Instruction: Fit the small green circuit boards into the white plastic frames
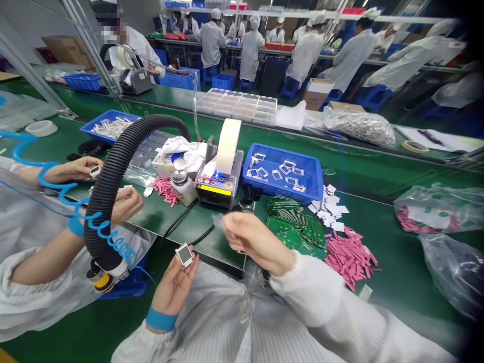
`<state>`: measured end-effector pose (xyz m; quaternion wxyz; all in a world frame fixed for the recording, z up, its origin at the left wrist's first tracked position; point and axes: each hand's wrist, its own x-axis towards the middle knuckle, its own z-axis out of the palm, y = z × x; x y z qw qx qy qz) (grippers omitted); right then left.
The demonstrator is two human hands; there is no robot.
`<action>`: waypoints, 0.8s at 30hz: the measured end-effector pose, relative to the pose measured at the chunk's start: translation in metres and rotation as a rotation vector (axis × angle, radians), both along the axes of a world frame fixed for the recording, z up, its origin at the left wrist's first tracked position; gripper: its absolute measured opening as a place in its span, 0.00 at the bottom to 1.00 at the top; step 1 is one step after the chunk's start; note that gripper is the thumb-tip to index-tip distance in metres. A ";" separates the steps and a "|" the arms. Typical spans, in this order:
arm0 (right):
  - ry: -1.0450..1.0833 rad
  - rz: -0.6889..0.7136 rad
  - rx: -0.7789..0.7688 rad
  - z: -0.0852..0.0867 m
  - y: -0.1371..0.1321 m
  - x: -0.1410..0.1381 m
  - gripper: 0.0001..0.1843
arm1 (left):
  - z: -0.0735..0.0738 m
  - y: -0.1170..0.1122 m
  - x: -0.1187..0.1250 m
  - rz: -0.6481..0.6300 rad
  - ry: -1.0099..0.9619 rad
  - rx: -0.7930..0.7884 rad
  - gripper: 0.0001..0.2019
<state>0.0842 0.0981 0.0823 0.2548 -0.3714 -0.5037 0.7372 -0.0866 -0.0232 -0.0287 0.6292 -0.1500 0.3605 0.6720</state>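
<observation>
The left hand (174, 282) grips a small square part (184, 254) by its edges, probably to keep fingers off its dark face, above the near tabletop (393, 237) edge. The right hand (257, 242), blurred, hovers beside the tape dispenser (219, 181). I cannot tell whether its curled fingers pinch anything.

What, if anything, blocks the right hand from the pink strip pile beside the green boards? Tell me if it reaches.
Probably yes. The right hand hovers beside the green boards, and the pink strips lie just past them in the open; nothing stands between.
</observation>
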 end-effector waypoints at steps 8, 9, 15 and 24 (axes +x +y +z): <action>-1.117 0.535 0.683 -0.033 -0.043 0.070 0.07 | 0.006 0.006 0.018 -0.017 0.004 -0.022 0.19; -1.185 0.498 0.703 -0.043 -0.046 0.068 0.05 | 0.006 0.006 0.021 -0.026 0.006 -0.021 0.19; -1.199 0.457 0.811 -0.040 -0.038 0.066 0.02 | 0.006 0.005 0.026 -0.051 0.042 -0.024 0.19; -0.252 -0.113 0.317 -0.001 -0.008 0.046 0.08 | 0.008 0.000 0.030 -0.117 0.052 -0.014 0.14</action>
